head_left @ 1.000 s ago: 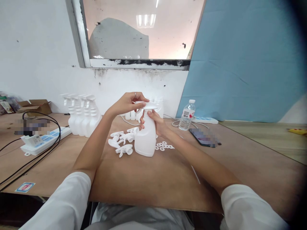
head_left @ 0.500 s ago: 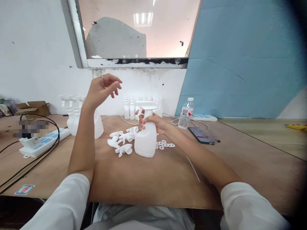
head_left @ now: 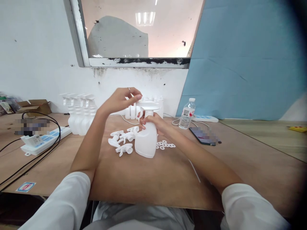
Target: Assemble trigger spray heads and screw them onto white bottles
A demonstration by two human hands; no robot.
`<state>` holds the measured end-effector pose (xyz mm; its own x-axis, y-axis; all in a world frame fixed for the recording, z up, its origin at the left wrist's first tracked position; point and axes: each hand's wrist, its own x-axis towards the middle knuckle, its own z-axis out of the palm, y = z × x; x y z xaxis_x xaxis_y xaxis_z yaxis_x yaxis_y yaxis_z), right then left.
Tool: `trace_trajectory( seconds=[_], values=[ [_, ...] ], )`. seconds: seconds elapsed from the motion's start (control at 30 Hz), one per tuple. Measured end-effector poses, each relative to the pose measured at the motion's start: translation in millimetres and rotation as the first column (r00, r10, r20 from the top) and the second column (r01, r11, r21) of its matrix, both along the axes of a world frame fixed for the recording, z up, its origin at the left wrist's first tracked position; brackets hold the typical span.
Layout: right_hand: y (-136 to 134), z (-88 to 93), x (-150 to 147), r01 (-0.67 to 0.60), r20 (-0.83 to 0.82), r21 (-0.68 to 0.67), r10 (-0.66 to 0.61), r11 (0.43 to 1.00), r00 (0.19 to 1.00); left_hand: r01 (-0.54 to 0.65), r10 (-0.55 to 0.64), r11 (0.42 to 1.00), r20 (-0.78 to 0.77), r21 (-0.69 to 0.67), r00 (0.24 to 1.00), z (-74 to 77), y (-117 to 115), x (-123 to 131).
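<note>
A white spray bottle (head_left: 145, 140) stands on the table in front of me, its trigger head (head_left: 149, 105) on top and pointing left. My right hand (head_left: 153, 122) is closed around the bottle's neck, just under the head. At the head's left end hovers my left hand (head_left: 124, 99), fingers loosely bent and apart, holding nothing; whether the fingertips touch the head I cannot tell. Several loose trigger heads (head_left: 124, 149) lie left of the bottle. Small white rings (head_left: 165, 144) lie to its right, partly behind the right hand and wrist.
Finished-looking spray bottles (head_left: 80, 116) stand in a group at the left. Headless white bottles (head_left: 130, 111) line the wall. A water bottle (head_left: 187, 114), a phone (head_left: 202, 135) and a thin white tube (head_left: 194, 171) are on the right. A power strip (head_left: 45, 140) with black cables lies left.
My left hand has moved right and down, from above the bottle group to the trigger head. My right hand still grips the spray bottle in the same place.
</note>
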<state>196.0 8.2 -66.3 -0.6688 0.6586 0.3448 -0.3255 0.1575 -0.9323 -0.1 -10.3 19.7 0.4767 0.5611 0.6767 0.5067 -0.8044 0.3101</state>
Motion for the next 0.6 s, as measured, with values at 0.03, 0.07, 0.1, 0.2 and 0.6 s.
trace_trajectory(
  seconds=[0.03, 0.07, 0.1, 0.2, 0.6],
  values=[
    [0, 0.2, 0, -0.005, -0.004, 0.007, 0.005, 1.000, 1.000, 0.009, -0.010, 1.000, -0.060, -0.021, 0.998, -2.3, -1, 7],
    [-1, 0.4, 1, -0.007, 0.000, 0.013, 0.007, 1.000, 1.000, 0.012, -0.017, 0.999, -0.115, -0.043, 0.993, -4.4, -3, 12],
    [-1, 0.8, 1, -0.006, 0.016, 0.020, 0.006, 1.000, 1.000, 0.008, -0.017, 0.998, -0.159, -0.060, 0.987, -6.1, -4, 17],
    [1, 3.8, 6, 0.025, 0.143, 0.048, -0.032, 0.999, 0.989, -0.034, 0.027, 0.999, -0.181, -0.039, 0.983, -7.4, -7, 20],
    [-13, 53.8, 52, 0.353, 0.154, 0.480, -0.473, 0.803, 0.867, -0.563, 0.542, 0.821, 0.180, 0.097, 0.821, 14.0, -12, -50]
  ],
)
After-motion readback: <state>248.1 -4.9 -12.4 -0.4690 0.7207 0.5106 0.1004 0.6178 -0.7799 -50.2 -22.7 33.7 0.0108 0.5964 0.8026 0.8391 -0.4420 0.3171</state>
